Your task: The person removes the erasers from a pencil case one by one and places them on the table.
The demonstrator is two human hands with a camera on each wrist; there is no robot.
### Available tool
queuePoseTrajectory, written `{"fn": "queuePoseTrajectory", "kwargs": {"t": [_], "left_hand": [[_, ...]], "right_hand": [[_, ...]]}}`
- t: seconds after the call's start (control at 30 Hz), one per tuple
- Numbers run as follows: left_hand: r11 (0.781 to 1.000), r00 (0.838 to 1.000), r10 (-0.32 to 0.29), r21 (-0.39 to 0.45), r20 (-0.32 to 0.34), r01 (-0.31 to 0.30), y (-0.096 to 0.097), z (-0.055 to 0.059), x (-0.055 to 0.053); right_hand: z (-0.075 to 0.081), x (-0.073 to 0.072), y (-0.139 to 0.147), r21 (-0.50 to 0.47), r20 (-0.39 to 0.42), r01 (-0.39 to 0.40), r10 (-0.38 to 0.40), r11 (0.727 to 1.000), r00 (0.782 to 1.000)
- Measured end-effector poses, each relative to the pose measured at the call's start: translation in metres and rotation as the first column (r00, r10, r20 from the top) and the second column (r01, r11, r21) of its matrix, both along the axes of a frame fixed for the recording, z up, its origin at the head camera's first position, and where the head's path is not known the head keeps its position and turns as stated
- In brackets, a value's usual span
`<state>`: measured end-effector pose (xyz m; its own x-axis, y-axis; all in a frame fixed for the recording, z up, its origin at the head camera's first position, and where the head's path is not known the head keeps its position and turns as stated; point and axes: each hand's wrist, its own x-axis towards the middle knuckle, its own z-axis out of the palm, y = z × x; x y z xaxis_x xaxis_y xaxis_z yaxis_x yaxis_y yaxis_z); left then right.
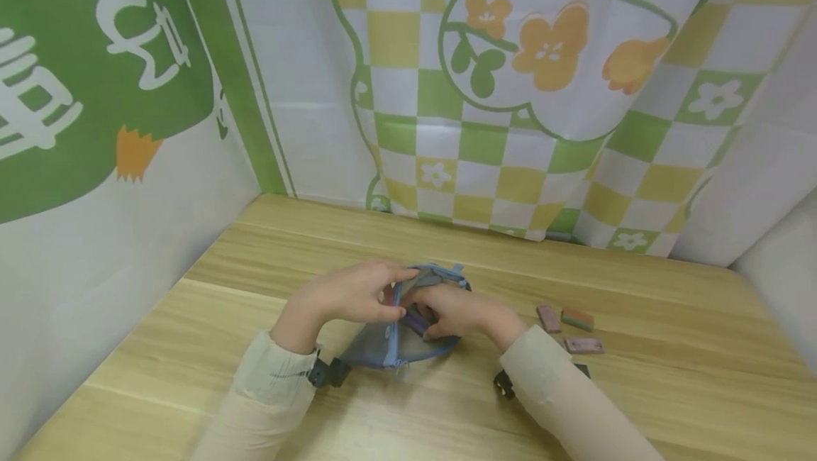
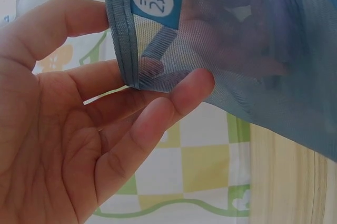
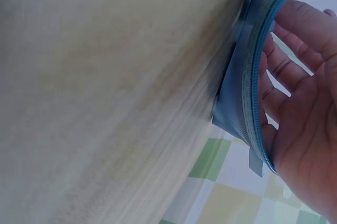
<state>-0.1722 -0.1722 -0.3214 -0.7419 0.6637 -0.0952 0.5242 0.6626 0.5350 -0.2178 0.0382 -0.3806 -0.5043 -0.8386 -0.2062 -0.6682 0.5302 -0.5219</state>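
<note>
A blue see-through mesh zip pouch lies on the table with its zipped mouth spread wide. At the mouth's left side, my left hand holds the rim between thumb and fingers; in the left wrist view the pouch's edge, with a blue-and-white label, passes between its fingers. My right hand reaches through the mouth into the pouch, its thumb apart from loosely bent fingers. A purplish thing shows inside by that thumb. From the right wrist, the zip crosses in front of the fingertips and hides them.
Right of the pouch lie two small purplish-pink blocks and an orange-and-green block. A dark thing peeks out behind my right sleeve. A checked flower-print cloth hangs at the table's back edge; a wall covering stands left.
</note>
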Motion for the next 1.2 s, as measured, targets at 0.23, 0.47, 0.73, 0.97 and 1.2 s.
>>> {"fn": "queuePoseTrajectory", "kwargs": {"t": [0.23, 0.47, 0.73, 0.97, 1.2], "left_hand": [[1.000, 1.000, -0.002, 0.004, 0.006, 0.002, 0.001, 0.000, 0.000], [1.000, 1.000, 0.001, 0.002, -0.002, -0.001, 0.000, -0.001, 0.001], [1.000, 1.000, -0.005, 0.003, -0.009, 0.005, 0.000, -0.002, 0.000], [1.000, 1.000, -0.007, 0.007, -0.008, 0.007, 0.001, -0.002, 0.000], [1.000, 1.000, -0.007, 0.016, -0.009, 0.007, 0.001, 0.000, 0.001]], "right_hand": [[0.001, 0.001, 0.003, -0.028, 0.019, 0.004, -0.004, 1.000, 1.000], [0.003, 0.001, 0.007, -0.107, 0.058, 0.038, -0.032, 0.994, 0.998], [0.006, 0.004, 0.011, -0.120, 0.065, 0.037, -0.030, 0.992, 0.997], [0.010, 0.012, 0.014, -0.102, 0.056, 0.053, -0.047, 0.993, 0.997], [0.014, 0.020, 0.019, -0.084, 0.034, 0.075, -0.072, 0.994, 0.997]]}}
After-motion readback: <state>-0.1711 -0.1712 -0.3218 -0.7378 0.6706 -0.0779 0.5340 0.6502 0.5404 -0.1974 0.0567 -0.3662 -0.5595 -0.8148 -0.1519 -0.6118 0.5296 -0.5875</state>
